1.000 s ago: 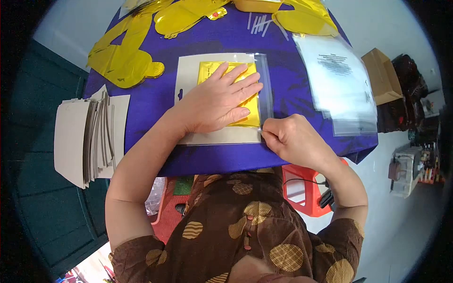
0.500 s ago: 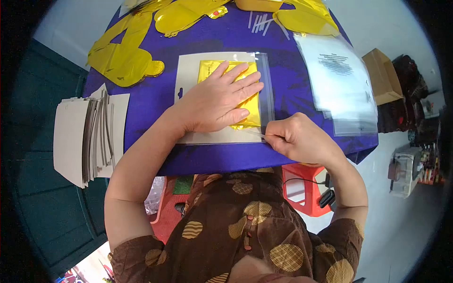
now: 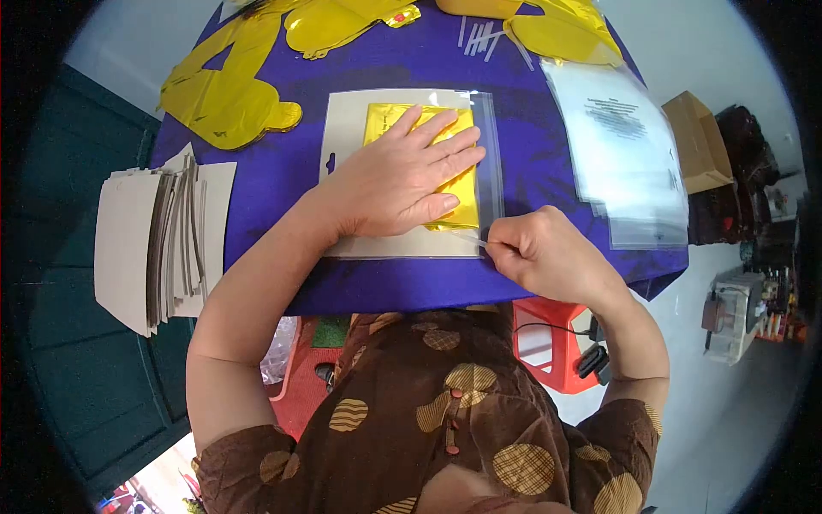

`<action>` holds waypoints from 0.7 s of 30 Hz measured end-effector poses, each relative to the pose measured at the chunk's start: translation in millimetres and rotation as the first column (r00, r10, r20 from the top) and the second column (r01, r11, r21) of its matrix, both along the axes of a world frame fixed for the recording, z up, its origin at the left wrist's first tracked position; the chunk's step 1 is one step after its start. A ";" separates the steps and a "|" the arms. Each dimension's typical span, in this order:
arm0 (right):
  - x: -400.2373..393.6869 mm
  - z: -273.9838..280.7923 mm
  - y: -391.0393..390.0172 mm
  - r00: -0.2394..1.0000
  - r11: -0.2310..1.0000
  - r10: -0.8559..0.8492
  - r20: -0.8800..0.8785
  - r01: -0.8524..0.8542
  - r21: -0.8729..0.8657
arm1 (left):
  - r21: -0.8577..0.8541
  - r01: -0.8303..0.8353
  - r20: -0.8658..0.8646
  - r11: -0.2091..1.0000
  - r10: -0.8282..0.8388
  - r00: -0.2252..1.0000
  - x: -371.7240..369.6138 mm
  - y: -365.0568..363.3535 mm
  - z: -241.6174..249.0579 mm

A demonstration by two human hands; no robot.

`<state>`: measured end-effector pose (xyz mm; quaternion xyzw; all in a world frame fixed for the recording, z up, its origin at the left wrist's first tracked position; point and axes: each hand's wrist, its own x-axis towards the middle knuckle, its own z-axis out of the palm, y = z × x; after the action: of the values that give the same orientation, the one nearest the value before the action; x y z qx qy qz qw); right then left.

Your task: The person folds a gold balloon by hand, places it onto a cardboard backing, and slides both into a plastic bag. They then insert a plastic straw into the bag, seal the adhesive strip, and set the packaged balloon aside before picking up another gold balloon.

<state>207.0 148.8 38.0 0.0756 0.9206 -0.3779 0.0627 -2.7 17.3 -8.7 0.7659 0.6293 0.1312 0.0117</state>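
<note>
My left hand (image 3: 411,176) lies flat with fingers spread on a folded gold foil balloon (image 3: 465,197). Under the foil is a pale card (image 3: 347,124) with a hang hole at its left edge. The card sits in a clear plastic bag (image 3: 487,163), whose clear margin shows along the right. At the lower right corner of the bag, my right hand (image 3: 535,248) is closed in a pinch on a thin translucent strip (image 3: 467,236). The strip runs left toward the lower edge of the foil; its other end is hidden in my fingers.
Flat gold foil balloons (image 3: 223,107) lie at the back and left of the purple-covered table (image 3: 385,287). Several loose pale strips (image 3: 482,40) are near the back. Clear bags (image 3: 621,146) are stacked on the right, pale cards (image 3: 128,248) on the left.
The view has shifted slightly. Both hands hold nearly the same pose, the left pressed on the foil and the right pinching the strip.
</note>
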 end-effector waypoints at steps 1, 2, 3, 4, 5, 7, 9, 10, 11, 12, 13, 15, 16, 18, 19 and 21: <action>-0.6 -0.7 -0.2 1.000 1.000 -0.001 -0.012 0.001 0.014 | 0.001 0.001 -0.001 1.000 -0.001 1.000 0.0 -0.2 -0.1; -1.5 -1.6 -0.2 1.000 1.000 -0.002 -0.024 0.003 0.029 | 0.002 0.002 -0.001 1.000 -0.002 1.000 0.1 -0.4 0.0; -2.1 -2.0 0.1 0.999 0.999 -0.003 -0.036 0.005 0.044 | 0.004 0.003 -0.002 1.000 -0.003 1.000 -0.1 -0.2 0.1; -2.2 -1.7 0.1 0.999 0.999 -0.005 -0.038 0.006 0.038 | 0.004 0.002 -0.001 1.000 -0.002 1.000 0.0 0.0 0.4; -2.2 -1.3 0.0 0.999 0.999 -0.007 -0.040 0.008 0.032 | 0.003 0.002 0.001 1.000 -0.002 1.000 0.0 0.0 0.5; -2.1 0.7 -0.3 0.999 1.000 -0.017 -0.039 0.018 0.006 | -0.001 0.001 -0.002 1.000 -0.001 1.000 0.0 0.1 0.6; -1.9 4.7 -0.8 0.999 0.999 -0.034 -0.030 0.033 -0.033 | -0.008 -0.002 -0.009 1.000 0.002 1.000 0.1 0.2 0.5; -0.6 5.2 -0.8 0.998 0.999 -0.029 -0.050 0.030 0.033 | -0.007 -0.001 -0.004 1.000 0.001 1.000 0.2 0.2 0.5; 1.8 5.6 -0.7 0.997 0.995 -0.021 -0.070 0.028 0.099 | -0.006 -0.001 0.000 1.000 0.001 1.000 0.3 0.2 0.7; 3.3 6.1 -1.0 0.996 0.986 -0.011 -0.090 0.026 0.165 | -0.005 -0.002 0.004 1.000 0.002 1.000 0.2 0.2 0.6; 4.4 6.7 -2.1 0.994 0.979 0.005 -0.110 0.017 0.201 | -0.001 0.000 0.002 1.000 0.000 1.000 0.0 0.2 0.0; 6.7 7.9 -4.1 0.988 0.962 0.038 -0.149 0.004 0.274 | 0.009 0.006 -0.002 1.000 -0.006 1.000 -0.1 0.7 -1.0; 7.8 7.1 -4.2 0.989 0.961 0.035 -0.142 0.005 0.276 | 0.007 0.004 -0.002 1.000 -0.004 1.000 0.0 0.6 -0.8; 9.8 4.1 -3.7 0.991 0.960 0.027 -0.130 0.010 0.279 | 0.003 0.002 -0.001 1.000 -0.002 1.000 0.3 0.2 -0.1; 9.9 3.6 -3.6 0.990 0.964 0.026 -0.142 0.012 0.266 | 0.004 0.003 0.000 1.000 -0.003 1.000 0.2 0.2 -0.4; 9.2 3.4 -2.8 0.986 0.971 0.026 -0.166 0.015 0.240 | 0.007 0.004 0.001 1.000 -0.004 1.000 -0.2 0.3 -1.3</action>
<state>216.2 146.1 41.3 0.0481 0.9618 -0.2687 -0.0234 -2.9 17.6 -10.0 0.7672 0.6272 0.1338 0.0095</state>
